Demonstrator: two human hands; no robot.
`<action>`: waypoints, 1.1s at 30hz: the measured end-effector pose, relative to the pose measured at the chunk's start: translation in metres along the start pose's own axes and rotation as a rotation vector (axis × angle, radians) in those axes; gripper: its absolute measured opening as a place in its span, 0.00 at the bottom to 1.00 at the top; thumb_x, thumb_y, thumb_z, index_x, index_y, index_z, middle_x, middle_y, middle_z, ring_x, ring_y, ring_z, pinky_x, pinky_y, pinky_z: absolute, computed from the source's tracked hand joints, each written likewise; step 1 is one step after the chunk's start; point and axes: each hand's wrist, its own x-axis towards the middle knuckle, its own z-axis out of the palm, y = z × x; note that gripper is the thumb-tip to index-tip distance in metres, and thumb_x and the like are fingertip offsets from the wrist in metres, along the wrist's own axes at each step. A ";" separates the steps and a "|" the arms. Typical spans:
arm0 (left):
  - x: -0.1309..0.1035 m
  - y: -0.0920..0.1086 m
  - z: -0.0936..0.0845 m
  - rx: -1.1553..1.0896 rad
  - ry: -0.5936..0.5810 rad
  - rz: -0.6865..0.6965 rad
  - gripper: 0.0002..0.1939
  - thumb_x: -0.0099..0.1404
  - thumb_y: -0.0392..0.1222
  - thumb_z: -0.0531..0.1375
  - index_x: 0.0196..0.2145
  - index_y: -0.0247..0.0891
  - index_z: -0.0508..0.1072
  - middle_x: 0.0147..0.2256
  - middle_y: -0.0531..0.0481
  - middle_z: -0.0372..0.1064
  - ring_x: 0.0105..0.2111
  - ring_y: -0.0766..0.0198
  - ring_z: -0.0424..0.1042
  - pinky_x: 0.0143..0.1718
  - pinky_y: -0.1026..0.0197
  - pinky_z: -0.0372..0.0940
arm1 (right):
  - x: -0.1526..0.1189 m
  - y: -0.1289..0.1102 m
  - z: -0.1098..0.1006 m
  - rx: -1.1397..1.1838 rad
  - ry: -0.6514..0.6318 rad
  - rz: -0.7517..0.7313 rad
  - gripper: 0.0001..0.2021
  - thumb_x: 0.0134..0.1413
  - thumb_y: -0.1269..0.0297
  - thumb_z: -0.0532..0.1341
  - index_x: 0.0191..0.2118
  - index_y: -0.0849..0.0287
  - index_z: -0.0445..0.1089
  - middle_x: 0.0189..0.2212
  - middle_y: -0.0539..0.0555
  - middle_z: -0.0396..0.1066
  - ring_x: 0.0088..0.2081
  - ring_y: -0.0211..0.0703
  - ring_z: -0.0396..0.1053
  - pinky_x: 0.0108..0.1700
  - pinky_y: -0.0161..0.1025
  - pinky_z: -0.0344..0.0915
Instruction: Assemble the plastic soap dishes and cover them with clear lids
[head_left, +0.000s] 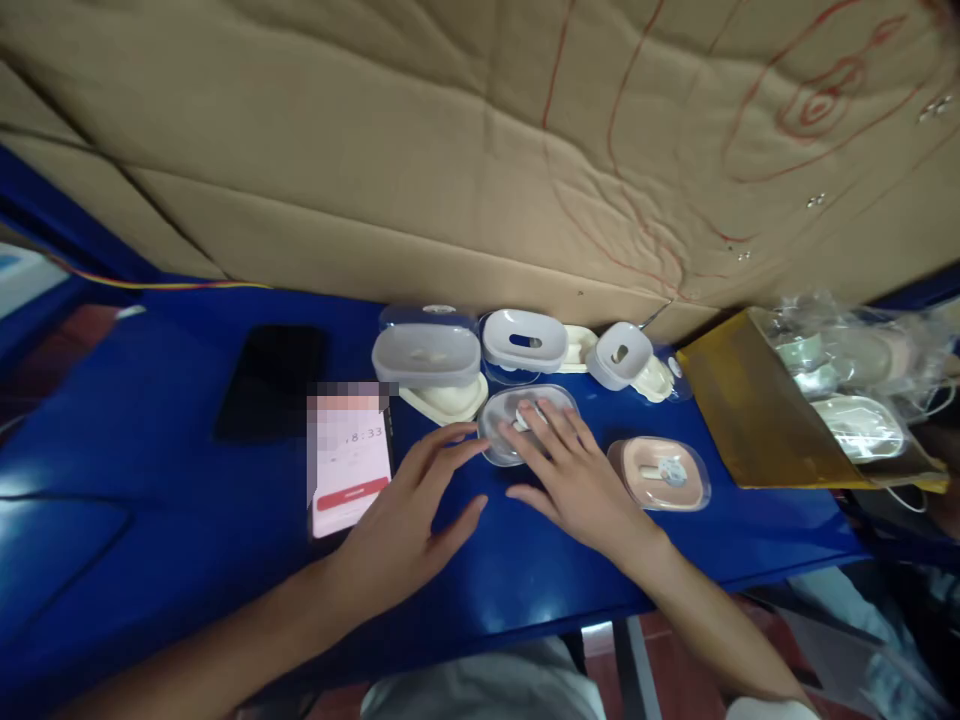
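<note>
The rounded-oval dish of pale grey and clear plastic (496, 418) lies on the glossy blue worktop (517, 565) near the centre of the frame, its long axis running roughly left to right. The right hand (581, 480) is the nearer: its fingers, extended and slightly spread, overlie the dish's middle and right portion, not closed around it. The left hand (401, 500) stands at lower left of the dish, thumb and fingers parted with nothing visible between them; the foremost fingertips point right, at the dish's left end, where contact cannot be confirmed. A peach-pink oval dish with a clear plastic surround (673, 474) sits right of centre, beside the right wrist.
</note>
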 end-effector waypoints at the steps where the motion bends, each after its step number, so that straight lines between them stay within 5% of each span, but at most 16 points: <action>1: 0.001 -0.003 0.000 0.062 0.004 0.015 0.25 0.80 0.42 0.57 0.71 0.44 0.59 0.68 0.38 0.63 0.68 0.48 0.68 0.67 0.42 0.70 | 0.000 0.000 0.003 -0.006 0.000 0.005 0.37 0.74 0.51 0.65 0.79 0.52 0.54 0.78 0.62 0.55 0.79 0.64 0.51 0.76 0.69 0.57; 7: 0.006 -0.025 0.005 0.371 -0.023 0.059 0.31 0.79 0.43 0.58 0.74 0.37 0.57 0.72 0.30 0.61 0.72 0.33 0.62 0.72 0.21 0.52 | -0.074 0.032 0.002 -0.051 0.082 0.153 0.29 0.76 0.55 0.61 0.76 0.51 0.60 0.75 0.61 0.62 0.77 0.62 0.57 0.75 0.69 0.59; 10: 0.005 -0.025 0.004 0.343 -0.064 0.070 0.31 0.79 0.45 0.58 0.75 0.38 0.58 0.69 0.32 0.67 0.71 0.36 0.65 0.74 0.22 0.47 | -0.100 0.054 -0.004 -0.076 0.136 0.237 0.26 0.77 0.56 0.60 0.75 0.52 0.62 0.73 0.62 0.64 0.76 0.63 0.59 0.75 0.68 0.58; 12: 0.003 -0.016 0.001 0.279 -0.140 0.144 0.31 0.80 0.46 0.59 0.75 0.39 0.59 0.68 0.35 0.70 0.69 0.40 0.68 0.74 0.27 0.52 | -0.098 0.058 -0.008 -0.101 0.180 0.280 0.26 0.78 0.58 0.58 0.75 0.53 0.61 0.73 0.63 0.64 0.75 0.64 0.60 0.74 0.69 0.58; 17: -0.003 0.009 -0.005 0.187 -0.286 0.417 0.29 0.81 0.44 0.58 0.75 0.46 0.59 0.72 0.40 0.63 0.68 0.46 0.69 0.66 0.43 0.68 | -0.050 0.022 -0.009 0.014 0.140 0.107 0.27 0.78 0.59 0.58 0.75 0.55 0.60 0.73 0.63 0.65 0.75 0.58 0.61 0.74 0.64 0.62; 21: -0.002 0.007 -0.003 0.259 -0.209 0.380 0.24 0.79 0.35 0.57 0.70 0.42 0.67 0.65 0.39 0.71 0.63 0.46 0.73 0.65 0.40 0.67 | -0.009 0.002 0.003 0.111 0.103 -0.105 0.21 0.78 0.64 0.57 0.70 0.57 0.68 0.71 0.61 0.69 0.71 0.52 0.67 0.72 0.57 0.66; 25: -0.003 -0.002 0.002 0.309 -0.252 0.375 0.12 0.76 0.39 0.63 0.56 0.40 0.75 0.58 0.40 0.76 0.58 0.46 0.76 0.60 0.44 0.69 | 0.037 0.013 0.010 0.171 0.150 -0.062 0.22 0.77 0.73 0.53 0.68 0.54 0.71 0.68 0.58 0.73 0.70 0.48 0.69 0.69 0.53 0.69; 29: -0.006 -0.003 0.004 0.316 -0.259 0.376 0.10 0.75 0.35 0.63 0.52 0.40 0.74 0.53 0.42 0.77 0.55 0.49 0.77 0.52 0.51 0.71 | 0.101 0.017 0.021 0.131 0.101 -0.097 0.22 0.78 0.66 0.59 0.72 0.59 0.66 0.70 0.61 0.69 0.73 0.51 0.63 0.74 0.55 0.61; 33: -0.007 -0.003 0.005 0.294 -0.229 0.377 0.09 0.76 0.35 0.63 0.52 0.39 0.73 0.48 0.44 0.77 0.51 0.49 0.78 0.49 0.51 0.73 | 0.134 0.011 0.032 0.114 0.021 -0.131 0.15 0.75 0.66 0.64 0.62 0.60 0.75 0.57 0.61 0.80 0.63 0.52 0.75 0.72 0.54 0.60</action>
